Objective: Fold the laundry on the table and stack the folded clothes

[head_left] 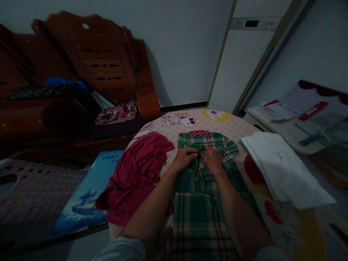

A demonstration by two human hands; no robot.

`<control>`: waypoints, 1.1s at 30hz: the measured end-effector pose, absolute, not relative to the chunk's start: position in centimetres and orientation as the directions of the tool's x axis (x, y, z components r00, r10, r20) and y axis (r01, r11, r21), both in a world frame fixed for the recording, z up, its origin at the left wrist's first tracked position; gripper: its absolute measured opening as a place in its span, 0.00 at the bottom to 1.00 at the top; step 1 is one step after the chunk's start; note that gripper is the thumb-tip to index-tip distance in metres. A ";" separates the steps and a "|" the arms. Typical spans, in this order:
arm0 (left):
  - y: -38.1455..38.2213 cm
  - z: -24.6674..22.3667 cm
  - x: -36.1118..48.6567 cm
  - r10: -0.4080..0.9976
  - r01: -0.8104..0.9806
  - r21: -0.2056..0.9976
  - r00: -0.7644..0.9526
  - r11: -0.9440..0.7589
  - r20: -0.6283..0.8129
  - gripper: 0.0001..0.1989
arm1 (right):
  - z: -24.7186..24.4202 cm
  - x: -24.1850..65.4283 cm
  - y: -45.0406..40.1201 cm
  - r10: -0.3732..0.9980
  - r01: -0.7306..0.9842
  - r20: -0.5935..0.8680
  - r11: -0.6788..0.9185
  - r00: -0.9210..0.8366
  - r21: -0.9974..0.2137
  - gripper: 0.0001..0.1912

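Note:
A green plaid garment (194,214) lies spread on a round table with a patterned cloth (233,132). Both hands meet at its upper front, just below the collar. My left hand (186,157) pinches the fabric edge near the middle. Close beside it on the right, my right hand (212,159) has its fingers closed on the same front edge. The small part between the fingertips is too dark to make out. Left of the plaid garment lies a crumpled dark pink garment (136,170), touched by neither hand.
Folded white cloth (280,163) lies at the table's right edge. Beyond it, a side stand (288,130) holds papers. A wooden bench (103,69) with fabrics stands at the back left. A blue printed bag (89,195) and a woven pink seat (40,188) are at the left.

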State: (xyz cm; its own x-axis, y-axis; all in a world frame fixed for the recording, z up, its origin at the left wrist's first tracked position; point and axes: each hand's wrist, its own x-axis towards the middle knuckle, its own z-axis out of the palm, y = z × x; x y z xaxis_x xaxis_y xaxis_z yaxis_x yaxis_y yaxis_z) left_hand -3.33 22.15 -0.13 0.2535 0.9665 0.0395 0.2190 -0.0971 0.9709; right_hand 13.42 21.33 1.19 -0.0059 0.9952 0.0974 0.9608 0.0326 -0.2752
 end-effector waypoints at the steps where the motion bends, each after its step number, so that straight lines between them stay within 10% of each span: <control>1: 22.2 -0.1 -3.4 0.967 0.163 0.985 0.254 -0.059 0.016 0.14 | 1.1 13.4 21.3 0.995 0.966 0.098 0.020 0.006 -0.258 0.16; 5: 22.0 0.2 -3.5 0.970 0.057 0.998 0.238 0.029 -0.042 0.16 | 0.5 13.6 21.7 0.986 0.953 0.151 -0.016 0.064 -0.302 0.14; 11: 21.6 0.8 -3.6 0.968 0.052 0.997 0.242 0.053 -0.064 0.19 | -0.1 15.5 23.0 0.918 0.728 0.209 -0.113 0.337 -0.676 0.12; 26: 21.0 0.8 -2.1 0.721 0.013 0.923 0.629 -0.385 0.292 0.14 | 0.4 14.6 22.5 0.939 0.751 0.295 0.067 0.174 -0.656 0.23; 33: 23.3 0.2 -5.5 0.966 0.526 0.821 0.003 -0.222 0.259 0.12 | -1.4 15.9 23.5 0.905 0.571 0.261 0.026 0.335 -0.821 0.14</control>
